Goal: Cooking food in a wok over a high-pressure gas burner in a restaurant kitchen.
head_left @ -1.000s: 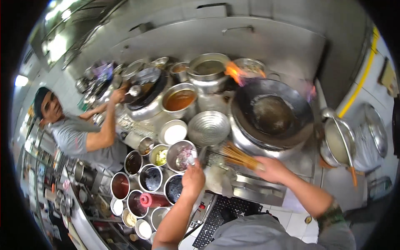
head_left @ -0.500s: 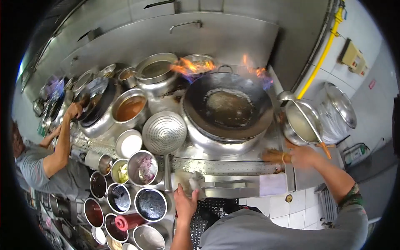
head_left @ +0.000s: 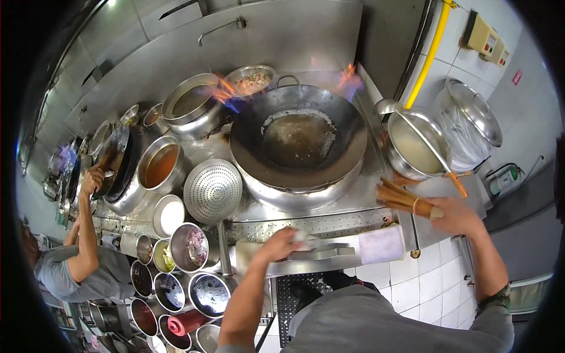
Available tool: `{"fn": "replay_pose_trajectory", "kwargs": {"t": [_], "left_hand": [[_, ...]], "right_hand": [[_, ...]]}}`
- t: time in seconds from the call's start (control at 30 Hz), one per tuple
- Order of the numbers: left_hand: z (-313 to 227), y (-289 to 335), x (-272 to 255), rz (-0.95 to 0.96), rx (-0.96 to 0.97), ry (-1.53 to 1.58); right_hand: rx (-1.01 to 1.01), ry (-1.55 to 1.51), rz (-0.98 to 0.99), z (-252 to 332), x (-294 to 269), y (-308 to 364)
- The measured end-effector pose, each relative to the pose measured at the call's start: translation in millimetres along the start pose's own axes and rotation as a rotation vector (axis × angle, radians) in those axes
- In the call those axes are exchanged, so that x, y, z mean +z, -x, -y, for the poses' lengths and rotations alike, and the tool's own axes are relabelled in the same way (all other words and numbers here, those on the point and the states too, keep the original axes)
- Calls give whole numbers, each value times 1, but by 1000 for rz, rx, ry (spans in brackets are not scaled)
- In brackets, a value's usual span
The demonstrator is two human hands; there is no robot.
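Observation:
In my right hand (head_left: pixel 456 215) is a bamboo wok brush (head_left: pixel 403 197), its bristles pointing left over the stove's front edge. My left hand (head_left: pixel 278 244) closes on a whitish cloth (head_left: pixel 306 240) at the front rail, near the metal handle bar. A large black wok (head_left: pixel 299 138) sits on the burner ahead, with a shallow, brownish, bubbling liquid in its bottom and flames behind its rim. The perforated strainer (head_left: pixel 213 191) lies left of the wok, its handle toward me.
Several metal pots of sauces and ingredients (head_left: pixel 189 247) crowd the left. At right, a ladle (head_left: pixel 429 150) rests across a pot of cloudy liquid (head_left: pixel 412 144). Another folded cloth (head_left: pixel 381 244) lies on the front rail. A co-worker (head_left: pixel 82 267) works at another wok, far left.
My left hand has moved right and up along the rail and now grips the cloth. The brush in my right hand has lifted slightly. The whole view has shifted.

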State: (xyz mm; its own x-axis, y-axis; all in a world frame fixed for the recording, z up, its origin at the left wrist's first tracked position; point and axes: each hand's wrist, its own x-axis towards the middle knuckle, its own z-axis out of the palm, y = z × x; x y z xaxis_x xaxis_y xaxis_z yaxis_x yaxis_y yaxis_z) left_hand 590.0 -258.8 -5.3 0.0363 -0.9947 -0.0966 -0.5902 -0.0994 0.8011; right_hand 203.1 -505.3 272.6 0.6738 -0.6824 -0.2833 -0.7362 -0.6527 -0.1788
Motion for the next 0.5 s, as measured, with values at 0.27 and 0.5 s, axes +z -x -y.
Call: {"fn": "replay_pose_trajectory", "kwargs": {"t": [0.27, 0.5], "left_hand": [[-111, -100, 120, 170, 170, -166], [-186, 27, 36, -571, 35, 114]], "right_hand": [[56, -301, -79, 78, -79, 6], [-360, 2, -78, 134, -75, -145]]}}
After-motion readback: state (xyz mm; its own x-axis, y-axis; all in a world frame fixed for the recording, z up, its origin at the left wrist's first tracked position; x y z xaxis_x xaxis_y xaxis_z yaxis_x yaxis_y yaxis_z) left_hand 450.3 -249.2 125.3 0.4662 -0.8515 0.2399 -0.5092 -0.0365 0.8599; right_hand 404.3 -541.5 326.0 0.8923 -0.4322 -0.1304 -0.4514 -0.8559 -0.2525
